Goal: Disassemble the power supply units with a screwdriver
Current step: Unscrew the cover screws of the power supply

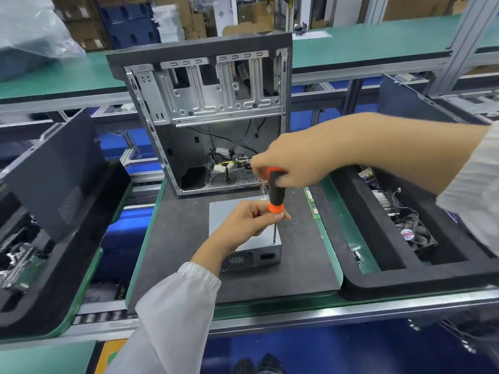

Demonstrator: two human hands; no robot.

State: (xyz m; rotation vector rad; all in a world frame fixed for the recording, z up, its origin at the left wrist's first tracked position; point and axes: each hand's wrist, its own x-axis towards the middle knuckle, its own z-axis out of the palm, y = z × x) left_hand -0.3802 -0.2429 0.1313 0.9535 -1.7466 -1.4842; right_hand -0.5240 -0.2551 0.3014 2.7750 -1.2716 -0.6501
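Observation:
A grey power supply unit (229,211) lies flat on the dark foam mat (175,252), its fan grille and power socket facing me. A screwdriver (275,193) with a black and orange handle stands upright over the unit's near right corner, its tip on the top plate. My right hand (297,163) grips the top of the handle from above. My left hand (248,222) pinches the screwdriver at the base of the orange collar, where the shaft begins. An open computer case (210,117) stands behind the unit with loose cables inside.
A foam tray (378,265) at the right holds a fan and other removed parts. At the left, a dark side panel (54,174) leans on another tray of parts. The mat sits on a green pallet on a conveyor line; a green shelf runs behind.

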